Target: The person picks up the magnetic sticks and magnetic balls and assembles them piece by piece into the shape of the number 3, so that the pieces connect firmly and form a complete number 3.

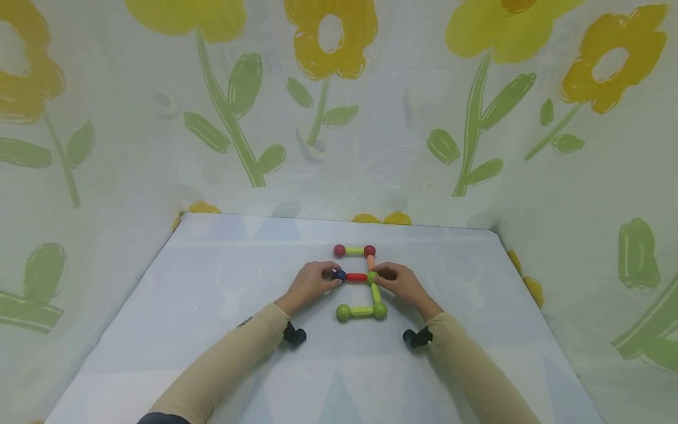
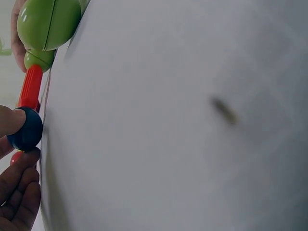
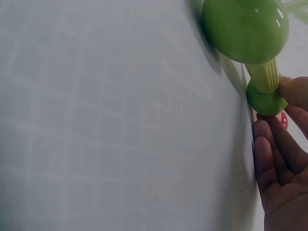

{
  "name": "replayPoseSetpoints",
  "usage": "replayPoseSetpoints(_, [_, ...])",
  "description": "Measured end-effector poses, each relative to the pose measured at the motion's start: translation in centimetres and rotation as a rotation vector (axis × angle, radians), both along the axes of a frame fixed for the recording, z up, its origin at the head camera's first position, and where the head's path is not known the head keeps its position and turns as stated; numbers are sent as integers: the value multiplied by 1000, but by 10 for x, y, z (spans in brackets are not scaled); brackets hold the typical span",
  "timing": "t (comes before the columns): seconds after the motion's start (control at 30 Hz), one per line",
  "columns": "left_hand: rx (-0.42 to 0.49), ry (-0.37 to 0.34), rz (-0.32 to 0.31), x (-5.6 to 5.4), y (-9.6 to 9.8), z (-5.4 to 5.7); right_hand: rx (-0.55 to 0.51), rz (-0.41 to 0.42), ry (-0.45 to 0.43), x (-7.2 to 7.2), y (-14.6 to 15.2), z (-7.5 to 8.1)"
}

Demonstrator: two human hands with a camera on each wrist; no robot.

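Note:
On the table lies a flat figure of coloured balls and rods. My left hand (image 1: 312, 281) pinches the dark blue ball (image 2: 26, 130) at the end of the red rod (image 1: 356, 277). My right hand (image 1: 401, 284) pinches the green middle ball (image 3: 267, 100), where the red rod, an orange rod (image 1: 371, 262) and a yellow-green rod (image 1: 375, 293) meet. Farther back, two red balls, left (image 1: 339, 251) and right (image 1: 369, 251), flank a yellow rod (image 1: 354, 251). Nearer, two green balls, left (image 1: 344, 312) and right (image 1: 379, 311), flank another yellow-green rod (image 1: 362, 311).
A pale cloth with light blue triangles covers the table (image 1: 222, 365). Behind and beside it hangs a curtain (image 1: 381, 141) printed with yellow flowers. Each wrist wears a small black camera, one on the left (image 1: 295, 335) and one on the right (image 1: 417, 337).

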State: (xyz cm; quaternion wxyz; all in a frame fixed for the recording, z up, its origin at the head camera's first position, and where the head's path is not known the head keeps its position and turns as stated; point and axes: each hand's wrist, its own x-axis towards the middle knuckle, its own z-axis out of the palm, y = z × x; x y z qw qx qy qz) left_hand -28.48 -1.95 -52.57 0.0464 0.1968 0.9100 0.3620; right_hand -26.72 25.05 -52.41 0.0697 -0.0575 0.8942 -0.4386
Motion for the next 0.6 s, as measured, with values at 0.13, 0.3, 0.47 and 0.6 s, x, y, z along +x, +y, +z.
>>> replayPoseSetpoints(0.13, [6,1,5,-2,-1,-1,-21,8,12,-3,0,-3])
replayPoseSetpoints(0.3, [26,14,-1,-4,-1,-6,-28,-5,-1,-5,2,-5])
replayPoseSetpoints(0.47, [47,20,-8,-3,0,-7,-26,-15,-18,-3,3,-4])
replayPoseSetpoints(0.6, [46,16,-12,-2,0,-6,-29,-19,-12,0,5,-3])
